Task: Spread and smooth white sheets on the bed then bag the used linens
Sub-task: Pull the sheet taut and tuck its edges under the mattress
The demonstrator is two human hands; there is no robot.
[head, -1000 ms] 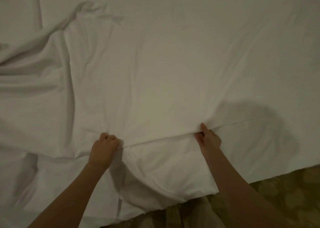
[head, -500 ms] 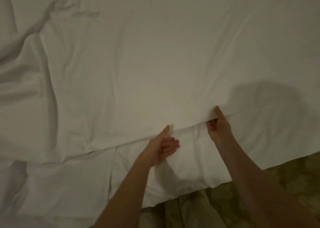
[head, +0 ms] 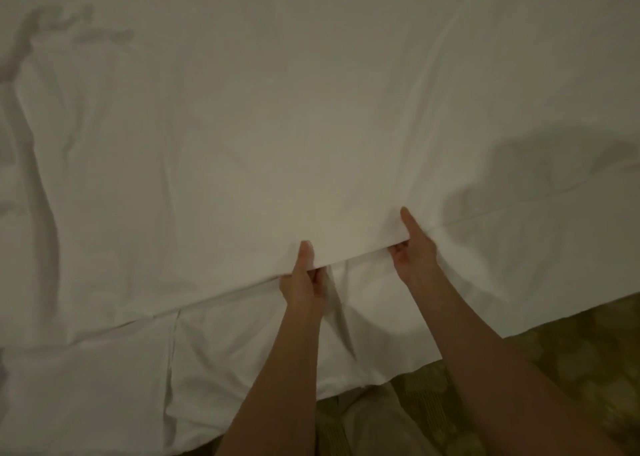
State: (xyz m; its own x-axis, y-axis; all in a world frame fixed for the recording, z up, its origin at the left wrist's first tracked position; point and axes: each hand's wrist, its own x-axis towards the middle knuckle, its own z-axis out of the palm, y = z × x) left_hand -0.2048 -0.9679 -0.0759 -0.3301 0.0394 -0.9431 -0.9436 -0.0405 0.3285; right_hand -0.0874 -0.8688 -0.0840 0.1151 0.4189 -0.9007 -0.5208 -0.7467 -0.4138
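Plainly, in the head view the sheet [head: 277,126] is soft, light cloth that will go wherever it is pulled and crease just as easily — the place to take it is along its near hem, which runs across the bed's near edge, and that is where both hands are. The left hand [head: 303,284] pinches the hem, thumb laid on top of the cloth and fingers curled under it; the right hand [head: 414,247] does the same just beside it, thumb stretched up over the sheet and fingers tucked beneath the edge. Between the two the hem is lifted slightly off the layer below, a second white layer [head: 242,351] that hangs down the bed's near side toward the carpet [head: 571,351]. The sheet spreads away from the hands over the whole top of the bed: fairly flat in the middle, with long folds and a bunched ridge toward the left edge, and faint creases fanning out from the right hand's grip. Being so limp, it would likely smooth best under an even pull from both hands at once — a one-sided tug would probably only drag new wrinkles across it.
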